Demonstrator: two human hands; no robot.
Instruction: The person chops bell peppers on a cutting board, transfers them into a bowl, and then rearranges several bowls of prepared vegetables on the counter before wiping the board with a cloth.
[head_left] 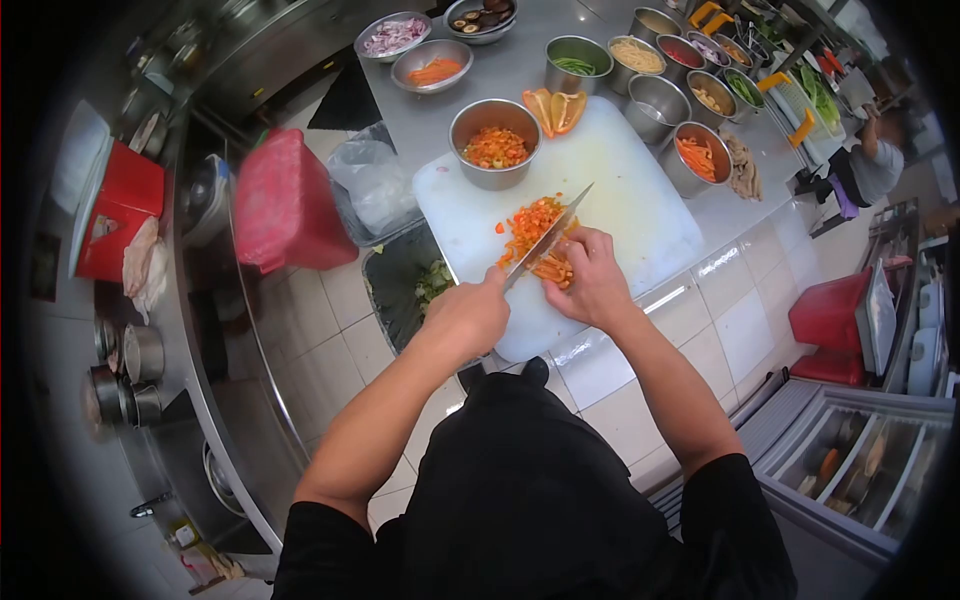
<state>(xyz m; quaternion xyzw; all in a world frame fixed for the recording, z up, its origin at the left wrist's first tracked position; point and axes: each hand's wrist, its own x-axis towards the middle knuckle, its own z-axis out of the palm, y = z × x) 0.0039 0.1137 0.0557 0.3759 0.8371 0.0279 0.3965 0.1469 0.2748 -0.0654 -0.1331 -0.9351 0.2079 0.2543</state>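
Observation:
My left hand [468, 316] is closed round the handle of a kitchen knife [552, 234], whose blade slants up to the right over the cutting board [640, 215]. Bent fingers of my right hand [596, 282] press on orange pepper strips [553, 268] beside the blade. Diced orange pepper [528, 222] lies in a loose pile on the knife's other side. Behind the pile, a steel pot [492, 178] on the board holds more diced pepper. Two pieces of cut orange bell pepper [556, 112] rest at the board's far edge.
Bowls of chopped onion [394, 37] and orange strips [433, 70] stand at the back left. Several steel pots, including one of carrot-like sticks [699, 158], line the right side. A bin [395, 290] with green scraps sits below the board's left edge. Another person [872, 160] is far right.

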